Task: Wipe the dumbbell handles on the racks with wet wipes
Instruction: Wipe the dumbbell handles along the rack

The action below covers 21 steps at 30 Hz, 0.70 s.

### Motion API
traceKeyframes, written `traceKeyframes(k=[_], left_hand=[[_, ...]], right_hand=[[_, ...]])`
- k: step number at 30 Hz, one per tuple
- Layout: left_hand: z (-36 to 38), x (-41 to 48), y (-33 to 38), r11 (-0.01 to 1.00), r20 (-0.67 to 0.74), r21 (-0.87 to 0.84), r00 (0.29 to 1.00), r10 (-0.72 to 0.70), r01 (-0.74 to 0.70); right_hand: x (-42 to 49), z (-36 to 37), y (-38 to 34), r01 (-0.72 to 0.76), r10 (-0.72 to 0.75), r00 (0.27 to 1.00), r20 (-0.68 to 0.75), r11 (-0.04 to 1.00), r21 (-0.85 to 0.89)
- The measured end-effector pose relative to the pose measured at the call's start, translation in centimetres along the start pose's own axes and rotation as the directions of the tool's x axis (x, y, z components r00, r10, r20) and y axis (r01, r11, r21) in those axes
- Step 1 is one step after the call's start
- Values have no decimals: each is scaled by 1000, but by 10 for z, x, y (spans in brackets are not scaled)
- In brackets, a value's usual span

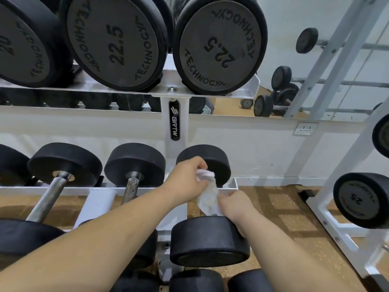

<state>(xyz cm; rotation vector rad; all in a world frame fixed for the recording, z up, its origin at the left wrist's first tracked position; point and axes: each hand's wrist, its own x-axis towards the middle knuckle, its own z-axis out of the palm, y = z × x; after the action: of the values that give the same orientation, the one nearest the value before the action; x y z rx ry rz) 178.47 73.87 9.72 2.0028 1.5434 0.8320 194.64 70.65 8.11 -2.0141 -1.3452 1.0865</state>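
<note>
Head camera: left hand point(185, 178) and right hand point(236, 205) both pinch the wet wipe point(208, 197) over the rightmost dumbbell point(210, 239) on the lower rack point(109, 189), hiding its handle; another dumbbell point(134, 163) lies just left.

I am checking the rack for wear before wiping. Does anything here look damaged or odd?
Yes: the middle dumbbell handle on the lower rack looks rough and speckled, maybe corroded, unlike the smooth shiny handle to its left.
</note>
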Motion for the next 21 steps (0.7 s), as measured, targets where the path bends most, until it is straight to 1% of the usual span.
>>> traceKeyframes(k=[1, 2, 3, 4, 5, 6, 7, 8, 9, 10, 12, 14, 15, 16, 19, 21], left_hand=[[3, 0, 0, 998, 8, 21, 998, 61, -61], [4, 1, -1, 986, 7, 112, 992, 123, -123], [4, 0, -1, 947, -11, 270, 983, 182, -172], [4, -2, -2, 874, -44, 444, 969, 242, -198], [4, -6, -3, 794, -61, 574, 956, 286, -200], [7, -8, -4, 790, -90, 595, 964, 252, -151], [9, -9, -4, 840, -111, 537, 982, 155, -72], [12, -9, -4, 909, -109, 414, 994, 6, 40], [15, -7, -5, 952, -64, 266, 988, -141, 153], [21, -3, -9, 961, 0, 135, 970, -245, 243], [30, 0, -8, 924, 139, -84, 923, -360, 373], [42, 3, -1, 834, 258, -254, 865, -430, 490], [48, 5, 5, 793, 289, -297, 842, -456, 532], [55, 7, 10, 767, 283, -314, 826, -487, 559], [68, 19, 16, 752, 156, -316, 814, -560, 578], [69, 27, 14, 743, 152, -327, 808, -569, 584]], right_hand=[[2, 2, 2, 9, -10, 1000, -28, 999, -39], [3, 3, 2, 30, -34, 998, -51, 997, -73], [4, 3, 2, 53, -60, 996, -71, 993, -104], [4, 3, 0, 71, -82, 993, -80, 989, -128], [3, 3, 0, 76, -87, 993, -75, 988, -138], [3, 2, 0, 69, -77, 995, -60, 989, -128], [4, 1, 1, 61, -66, 997, -36, 989, -133], [4, 1, 2, 55, -56, 998, -2, 988, -141], [5, 1, 2, 62, -60, 998, 15, 985, -159], [5, 1, 3, 62, -62, 998, 8, 986, -154], [5, 0, 3, 52, -53, 999, -8, 993, -108], [4, 0, 4, 58, -62, 997, -37, 994, -94], [3, 0, 4, 67, -71, 996, -47, 994, -82], [2, 1, 5, 76, -81, 995, -56, 994, -73], [1, 1, 8, 75, -78, 994, -73, 996, -48], [3, 1, 9, 77, -80, 994, -76, 996, -49]])
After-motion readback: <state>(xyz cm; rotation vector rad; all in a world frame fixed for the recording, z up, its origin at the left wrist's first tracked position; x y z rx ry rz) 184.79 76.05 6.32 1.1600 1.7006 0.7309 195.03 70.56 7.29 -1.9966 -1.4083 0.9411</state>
